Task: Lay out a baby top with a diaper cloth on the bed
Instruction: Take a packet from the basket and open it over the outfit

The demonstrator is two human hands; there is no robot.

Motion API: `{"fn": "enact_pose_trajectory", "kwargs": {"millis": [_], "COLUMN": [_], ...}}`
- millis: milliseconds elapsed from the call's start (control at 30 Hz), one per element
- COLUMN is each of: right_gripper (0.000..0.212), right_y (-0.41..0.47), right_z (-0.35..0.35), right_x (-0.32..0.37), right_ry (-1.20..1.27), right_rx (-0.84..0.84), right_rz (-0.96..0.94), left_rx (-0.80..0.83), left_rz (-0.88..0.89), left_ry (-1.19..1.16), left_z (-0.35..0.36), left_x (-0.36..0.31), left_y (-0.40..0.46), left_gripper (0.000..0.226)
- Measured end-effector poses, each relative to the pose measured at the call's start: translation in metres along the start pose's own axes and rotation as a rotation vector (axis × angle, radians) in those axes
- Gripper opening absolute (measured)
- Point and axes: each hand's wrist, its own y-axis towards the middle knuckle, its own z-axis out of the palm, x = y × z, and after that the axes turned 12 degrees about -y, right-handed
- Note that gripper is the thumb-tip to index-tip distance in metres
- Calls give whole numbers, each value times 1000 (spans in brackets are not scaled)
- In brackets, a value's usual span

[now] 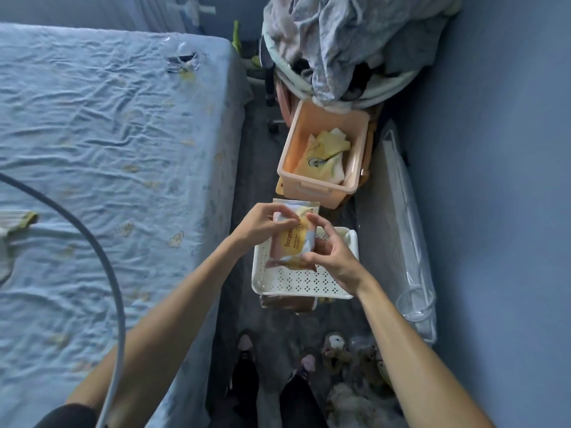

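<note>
Head view looks down a narrow strip of floor (244, 168) between a bed (102, 143) on one side and a blue wall (500, 118) on the other. Both bare forearms reach forward over the floor. The left hand (262, 225) and the right hand (332, 257) hold between them a soft yellow-and-white packet (293, 242) with printed lettering; the left hand's fingers curl over its upper end, the right hand's fingers close on its lower right side. The packet hangs just above a white perforated basket (296, 282) that sits on the floor. Whether the packet holds the diaper cloth cannot be told.

Beyond the white basket, farther along the floor, stands a peach plastic bin (324, 186) with yellow baby clothes (324, 152) folded inside it. Behind the bin a pile of grey and pale laundry (355, 41) heaps over a round rimmed frame.

The bed carries a wrinkled light blue sheet with small faded prints. At its left edge lies a small garment (15, 227) with a green-trimmed edge, only partly in view; near the far right corner of the bed lies a crumpled clear plastic wrapper (183, 61). A grey cable (102, 257) arcs across the view over the bed. A clear plastic-wrapped flat item (404, 217) leans along the wall. Dark shoes (247, 359) show at the bottom, with stuffed toys (346, 353) beside them on the floor.
</note>
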Motion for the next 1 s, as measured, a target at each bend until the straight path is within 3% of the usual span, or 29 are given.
{"fn": "enact_pose_trajectory", "kwargs": {"millis": [267,533,700,867,1000], "right_gripper": [72,65,66,67,63], "right_y": [-15,-24,-46,-87,-116], "right_z": [28,102,182,287,382], "right_x": [8,12,20,28,33], "right_ry": [-30,26,-24,-124,-195], "right_rx": [36,96,121,136,205], "right_rz": [29,-1,-45,-92,-142], "left_rx": [-92,-162,-216,-300,-407], "left_rz": [73,112,162,236,308], "left_ry": [-82,-212,-346,-436,-453], "left_z": [0,-46,-82,-120,-158], "left_x": [3,9,22,53,65], "left_y": [-63,-152,-239,-353,-447], "left_gripper": [9,7,22,11,22]}}
